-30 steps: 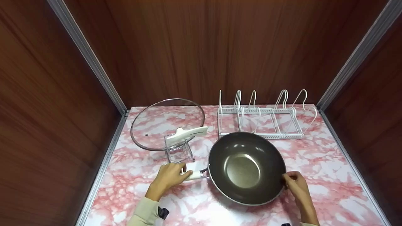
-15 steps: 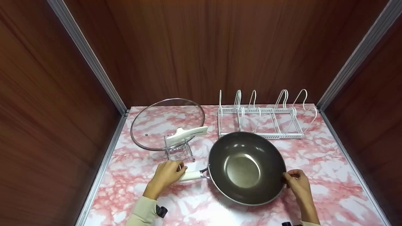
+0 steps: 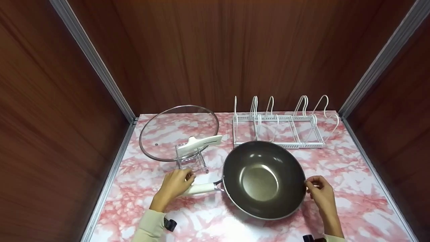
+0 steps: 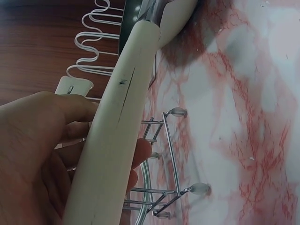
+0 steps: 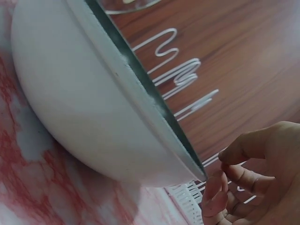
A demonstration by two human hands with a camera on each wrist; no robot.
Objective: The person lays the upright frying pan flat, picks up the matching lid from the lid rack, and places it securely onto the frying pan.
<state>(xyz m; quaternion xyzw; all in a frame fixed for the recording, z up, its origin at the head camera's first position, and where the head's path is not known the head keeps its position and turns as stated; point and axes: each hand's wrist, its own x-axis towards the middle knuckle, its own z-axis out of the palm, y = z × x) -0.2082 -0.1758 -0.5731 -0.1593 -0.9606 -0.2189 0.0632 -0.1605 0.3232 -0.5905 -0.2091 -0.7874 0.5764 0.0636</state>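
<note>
A wok point(image 3: 263, 181) with a dark inside, white outside and cream handle point(image 3: 201, 189) stands on the table in the head view. My left hand point(image 3: 174, 184) is at the handle's outer end, its fingers loosely bent. In the left wrist view its fingers point(image 4: 70, 131) lie behind the handle, fingertips showing past its edge, without a visible grip. My right hand point(image 3: 322, 195) is beside the wok's right rim. Loosely curled and holding nothing, its fingers point(image 5: 239, 176) are close to the rim in the right wrist view; contact cannot be told.
A glass lid point(image 3: 174, 131) with a cream handle leans on a small wire stand point(image 3: 193, 164) at the back left. Behind the wok is a white wire rack point(image 3: 278, 145) with upright loops. Wooden walls point(image 3: 215, 50) enclose the marbled table point(image 3: 134, 201).
The left hand has slid left along the handle toward its end. My right hand has let go of the rim and shifted slightly right and away. The wok has stayed put.
</note>
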